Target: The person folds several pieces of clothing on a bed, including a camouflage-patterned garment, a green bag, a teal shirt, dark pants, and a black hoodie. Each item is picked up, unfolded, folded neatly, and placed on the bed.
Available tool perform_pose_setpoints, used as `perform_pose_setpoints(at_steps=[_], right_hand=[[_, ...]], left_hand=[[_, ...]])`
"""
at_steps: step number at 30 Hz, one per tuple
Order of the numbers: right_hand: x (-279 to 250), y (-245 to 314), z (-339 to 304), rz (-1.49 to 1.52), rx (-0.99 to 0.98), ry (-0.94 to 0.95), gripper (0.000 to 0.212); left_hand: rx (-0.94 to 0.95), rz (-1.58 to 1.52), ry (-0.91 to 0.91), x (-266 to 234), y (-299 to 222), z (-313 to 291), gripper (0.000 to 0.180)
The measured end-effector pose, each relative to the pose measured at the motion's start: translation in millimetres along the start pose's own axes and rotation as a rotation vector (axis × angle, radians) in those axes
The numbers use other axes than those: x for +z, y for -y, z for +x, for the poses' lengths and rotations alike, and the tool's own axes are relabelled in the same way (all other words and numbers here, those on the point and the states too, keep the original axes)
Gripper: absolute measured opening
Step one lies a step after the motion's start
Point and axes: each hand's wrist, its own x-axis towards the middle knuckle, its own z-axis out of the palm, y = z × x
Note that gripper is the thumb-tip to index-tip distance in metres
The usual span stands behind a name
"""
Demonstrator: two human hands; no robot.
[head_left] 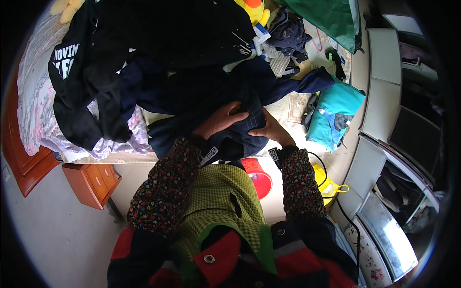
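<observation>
A dark navy garment (235, 137) with faint thin lines lies bunched at the bed's near edge. My left hand (222, 120) grips it from the left, thumb and fingers curved over the cloth. From the right, my right hand (272, 130) holds the same garment, its thumb on the cloth and its fingers partly hidden at the far side. A navy sleeve (307, 82) stretches to the right beyond my hands; which garment it belongs to I cannot tell. Just beyond lies a large black sweatshirt (182, 33) with white print.
At right on the bed are a teal bundle (331, 113), crumpled dark clothes (288, 33) and a green bag (331, 19). A red bucket (259, 180) and a yellow bag (326, 185) stand below the bed edge. A wooden nightstand (91, 185) is at left, an open cabinet (384, 120) at right.
</observation>
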Motion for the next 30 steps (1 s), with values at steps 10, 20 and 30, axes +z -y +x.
perform_pose_setpoints(at_steps=[10, 20, 30], right_hand=[[-36, 14, -25, 0.154, -0.018, -0.170, 0.081], [-120, 17, -36, -0.071, 0.166, -0.522, 0.073], [48, 63, -88, -0.688, -0.165, -0.826, 0.083]], left_hand=[[-0.049, -0.327, 0.154, 13, -37, 31, 0.068], [0.025, -0.065, 0.162, 0, -48, 62, 0.055], [-0.338, -0.314, -0.016, -45, 36, -76, 0.058]])
